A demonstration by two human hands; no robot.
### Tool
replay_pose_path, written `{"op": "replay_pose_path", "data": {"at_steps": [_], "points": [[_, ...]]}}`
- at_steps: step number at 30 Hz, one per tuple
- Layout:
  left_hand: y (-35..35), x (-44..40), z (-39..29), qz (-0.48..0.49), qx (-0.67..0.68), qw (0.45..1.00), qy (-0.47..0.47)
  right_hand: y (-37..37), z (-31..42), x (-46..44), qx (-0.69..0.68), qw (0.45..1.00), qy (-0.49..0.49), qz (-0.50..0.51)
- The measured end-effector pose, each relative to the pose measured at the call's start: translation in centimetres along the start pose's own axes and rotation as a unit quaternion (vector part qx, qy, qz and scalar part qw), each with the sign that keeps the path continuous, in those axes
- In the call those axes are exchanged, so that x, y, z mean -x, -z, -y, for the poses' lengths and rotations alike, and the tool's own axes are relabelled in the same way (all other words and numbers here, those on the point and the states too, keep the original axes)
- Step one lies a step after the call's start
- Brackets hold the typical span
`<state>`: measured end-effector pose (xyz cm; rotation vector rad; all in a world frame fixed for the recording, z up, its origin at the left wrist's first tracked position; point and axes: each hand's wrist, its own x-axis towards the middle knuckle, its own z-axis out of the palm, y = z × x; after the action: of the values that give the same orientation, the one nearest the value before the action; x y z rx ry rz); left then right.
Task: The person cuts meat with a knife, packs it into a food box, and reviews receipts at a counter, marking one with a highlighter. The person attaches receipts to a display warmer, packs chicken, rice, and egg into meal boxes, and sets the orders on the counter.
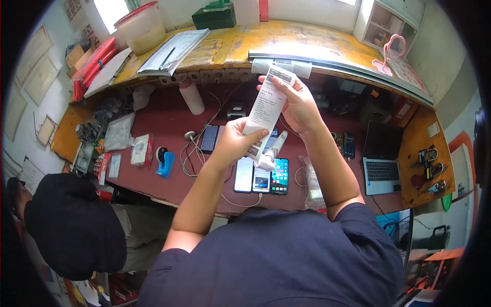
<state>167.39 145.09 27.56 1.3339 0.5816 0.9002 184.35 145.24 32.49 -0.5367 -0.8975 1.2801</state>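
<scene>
A long white printed paper strip [267, 105] is held up over the desk, slanting from upper right to lower left. My left hand [236, 139] pinches its lower part, thumb on the printed face. At the upper end, my right hand [299, 105] grips the strip between thumb and fingers. Below the paper lie a white handheld device [273, 153] and three phones side by side: a left one [243, 175], a middle one [261, 179] with a cable at its bottom edge, and a right one [280, 176] with a lit screen of icons.
An open laptop [381, 170] stands at the right. A blue tape dispenser [164, 162], a white bottle [192, 96] and loose cables are on the left. A raised wooden shelf [225, 46] runs along the back. Another person [76, 225] sits at the lower left.
</scene>
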Motion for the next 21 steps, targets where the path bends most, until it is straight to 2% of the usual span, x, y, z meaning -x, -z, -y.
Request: {"op": "replay_pose_path", "data": {"at_steps": [5, 7, 8, 11, 14, 15, 16, 17, 18, 19, 20, 21], "points": [[2.6, 2.2, 0.5, -0.045, -0.016, 0.998, -0.034, -2.3, -2.0, -0.6, -0.020, 0.999, -0.033, -0.006], [4.0, 2.9, 0.0, -0.083, 0.011, 0.995, -0.062, -3.5, -3.2, -0.9, -0.030, 0.999, -0.027, -0.020], [4.6, 3.3, -0.5, -0.111, -0.056, 0.989, -0.081, -3.9, -3.9, -1.3, -0.041, 0.999, -0.012, -0.028], [5.8, 4.4, -1.8, -0.151, -0.070, 0.978, -0.129, -5.8, -5.8, -1.8, -0.064, 0.997, 0.021, -0.043], [8.2, 4.9, -2.2, -0.194, -0.101, 0.958, -0.185, -8.9, -7.5, -1.9, -0.084, 0.984, 0.128, -0.093], [9.1, 5.1, -2.8, -0.224, -0.118, 0.944, -0.211, -8.4, -7.3, -2.9, -0.094, 0.976, 0.191, -0.054], [10.0, 5.7, -3.7, -0.257, -0.071, 0.943, -0.198, -7.7, -6.3, -3.6, -0.127, 0.962, 0.217, -0.106], [11.6, 5.7, -3.9, -0.249, -0.036, 0.943, -0.217, -7.5, -5.5, -3.9, -0.161, 0.944, 0.242, -0.156], [13.3, 5.8, -3.9, -0.239, -0.049, 0.948, -0.202, -7.7, -5.8, -4.0, -0.162, 0.943, 0.243, -0.157], [14.5, 5.8, -3.9, -0.230, -0.062, 0.953, -0.188, -7.8, -6.3, -4.2, 0.005, 0.965, 0.225, -0.132], [15.1, 5.8, -4.1, -0.230, -0.061, 0.953, -0.188, -7.9, -6.9, -4.2, 0.175, 0.959, 0.199, -0.104], [15.4, 5.8, -4.4, -0.212, -0.073, 0.956, -0.191, -8.2, -8.1, -3.6, 0.323, 0.924, 0.179, -0.098]]}}
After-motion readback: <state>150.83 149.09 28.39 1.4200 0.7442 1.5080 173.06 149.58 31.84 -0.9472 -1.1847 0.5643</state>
